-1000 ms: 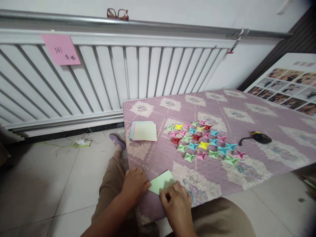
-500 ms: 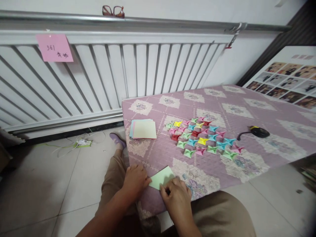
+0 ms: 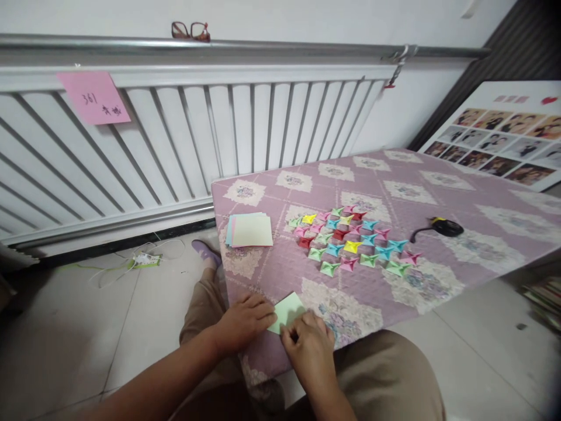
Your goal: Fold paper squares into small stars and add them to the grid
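A light green sheet of folding paper (image 3: pixel 288 310) lies on the near left part of the table, under both my hands. Its left corner is pressed against the cloth by the fingers of my left hand (image 3: pixel 249 318). My right hand (image 3: pixel 309 345) is closed, thumb and index finger pinching the paper's near right edge. The fingers hide the rest of that edge. Beyond my hands, small folded paper pieces (image 3: pixel 352 247) in green, pink, red, yellow and blue stand in slanting rows. To their left is a stack of square paper sheets (image 3: pixel 252 230), cream on top.
A purple flowered tablecloth (image 3: pixel 280 196) covers the table. At its right lies a coiled black cable (image 3: pixel 447 228). Behind the table are a white radiator (image 3: pixel 245 128) and a pipe with glasses (image 3: pixel 191 31) on it. A power strip (image 3: pixel 146 260) lies on the floor.
My left hand has slid right, further over the paper's left corner, covering more of it. My right hand keeps its pinch on the near edge. The camera view has shifted slightly.
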Available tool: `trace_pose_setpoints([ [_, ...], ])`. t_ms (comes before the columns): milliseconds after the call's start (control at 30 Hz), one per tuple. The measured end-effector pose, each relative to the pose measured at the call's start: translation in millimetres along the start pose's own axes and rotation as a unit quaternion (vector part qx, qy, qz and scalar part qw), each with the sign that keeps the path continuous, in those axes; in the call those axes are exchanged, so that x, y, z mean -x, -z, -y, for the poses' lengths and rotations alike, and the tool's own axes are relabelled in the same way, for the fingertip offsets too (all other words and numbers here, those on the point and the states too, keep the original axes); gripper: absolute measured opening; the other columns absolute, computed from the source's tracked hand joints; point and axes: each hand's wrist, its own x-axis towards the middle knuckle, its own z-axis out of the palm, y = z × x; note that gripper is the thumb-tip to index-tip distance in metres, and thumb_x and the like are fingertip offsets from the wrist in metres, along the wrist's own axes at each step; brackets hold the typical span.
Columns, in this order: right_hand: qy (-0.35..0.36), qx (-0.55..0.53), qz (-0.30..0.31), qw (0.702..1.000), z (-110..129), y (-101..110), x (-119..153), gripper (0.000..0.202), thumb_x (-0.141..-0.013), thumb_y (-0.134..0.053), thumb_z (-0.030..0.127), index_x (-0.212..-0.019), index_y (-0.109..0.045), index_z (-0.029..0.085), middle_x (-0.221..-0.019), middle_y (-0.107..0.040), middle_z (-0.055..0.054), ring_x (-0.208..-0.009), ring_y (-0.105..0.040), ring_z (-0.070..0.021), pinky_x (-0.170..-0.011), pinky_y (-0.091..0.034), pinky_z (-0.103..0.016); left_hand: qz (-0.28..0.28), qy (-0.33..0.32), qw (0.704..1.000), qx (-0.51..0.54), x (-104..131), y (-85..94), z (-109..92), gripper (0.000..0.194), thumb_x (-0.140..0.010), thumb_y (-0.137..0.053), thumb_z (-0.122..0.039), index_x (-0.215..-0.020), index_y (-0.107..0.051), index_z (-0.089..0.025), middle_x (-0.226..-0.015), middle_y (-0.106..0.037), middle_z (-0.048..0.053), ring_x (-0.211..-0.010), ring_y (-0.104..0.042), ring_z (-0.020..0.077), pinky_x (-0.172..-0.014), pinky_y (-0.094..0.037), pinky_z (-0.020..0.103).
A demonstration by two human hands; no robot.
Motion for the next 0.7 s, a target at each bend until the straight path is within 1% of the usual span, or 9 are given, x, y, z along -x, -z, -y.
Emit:
trace_pose_setpoints([
  [67,-0.003,-0.005,0.004,1.000,-0.6,0.3,1.5,0.022,-0.077,-0.066,0.029,-0.058,-0.056,0.023,-0.073,-0.057,-0.001,-0.080,-0.050,-0.0208,-0.071,-0.030,-0.034,0.009,-0.014,1.000,0.002,0.0,0.1,1.7,0.028,-0.094,-0.048,-0.022,-0.121,-0.054,-0.030,-0.121,-0.060,0.002,-0.112,-0.048,0.0197,-0.091,-0.032,0.033],
  [133,-0.002,-0.007,0.006,1.000,-2.1,0.8,3.5,0.022,-0.080,-0.063,0.030,-0.060,-0.057,0.023,-0.074,-0.058,-0.002,-0.081,-0.050,-0.0211,-0.072,-0.030,-0.034,0.024,-0.013,1.000,-0.002,0.4,-1.5,3.2,0.030,-0.095,-0.045,-0.023,-0.123,-0.053,-0.030,-0.124,-0.059,0.002,-0.113,-0.047,0.0203,-0.091,-0.031,0.033],
  [233,0.003,-0.002,0.009,1.000,-5.1,1.7,6.0,0.018,-0.082,-0.059,0.028,-0.065,-0.058,0.022,-0.079,-0.059,-0.003,-0.085,-0.051,-0.0221,-0.074,-0.031,-0.035,0.044,-0.002,0.999,-0.006,1.4,-4.1,4.3,0.032,-0.096,-0.043,-0.024,-0.127,-0.050,-0.031,-0.128,-0.057,0.001,-0.116,-0.046,0.0208,-0.092,-0.030,0.034],
  [367,-0.002,0.016,0.016,1.000,-7.2,3.0,7.0,0.015,-0.080,-0.060,0.026,-0.066,-0.058,0.022,-0.079,-0.058,-0.003,-0.085,-0.051,-0.0224,-0.074,-0.031,-0.035,0.056,0.019,0.998,-0.011,1.7,-4.3,3.9,0.032,-0.096,-0.044,-0.025,-0.127,-0.049,-0.033,-0.129,-0.056,0.001,-0.117,-0.046,0.0203,-0.092,-0.029,0.034],
  [433,-0.005,0.020,0.012,1.000,-6.7,2.9,7.5,0.015,-0.079,-0.061,0.026,-0.065,-0.057,0.022,-0.078,-0.058,-0.003,-0.084,-0.050,-0.0221,-0.074,-0.031,-0.035,0.054,0.017,0.998,-0.019,1.6,-3.7,3.7,0.031,-0.097,-0.043,-0.025,-0.126,-0.050,-0.032,-0.128,-0.056,0.001,-0.115,-0.047,0.0200,-0.090,-0.030,0.034],
  [533,-0.005,0.016,0.001,1.000,-5.8,1.1,9.5,0.015,-0.079,-0.060,0.026,-0.065,-0.056,0.022,-0.077,-0.056,-0.002,-0.083,-0.050,-0.0217,-0.075,-0.031,-0.035,0.037,-0.002,0.999,-0.038,1.6,-3.1,4.3,0.029,-0.097,-0.044,-0.027,-0.125,-0.050,-0.032,-0.127,-0.057,0.000,-0.112,-0.048,0.0200,-0.086,-0.030,0.033],
  [700,-0.005,-0.015,-0.012,1.000,-10.1,-1.4,12.9,0.017,-0.081,-0.058,0.025,-0.065,-0.054,0.021,-0.075,-0.056,-0.002,-0.081,-0.050,-0.0211,-0.076,-0.032,-0.035,0.007,-0.064,0.994,-0.087,0.3,-2.8,6.7,0.025,-0.096,-0.044,-0.032,-0.120,-0.052,-0.033,-0.123,-0.057,0.000,-0.104,-0.049,0.0206,-0.079,-0.030,0.034],
])
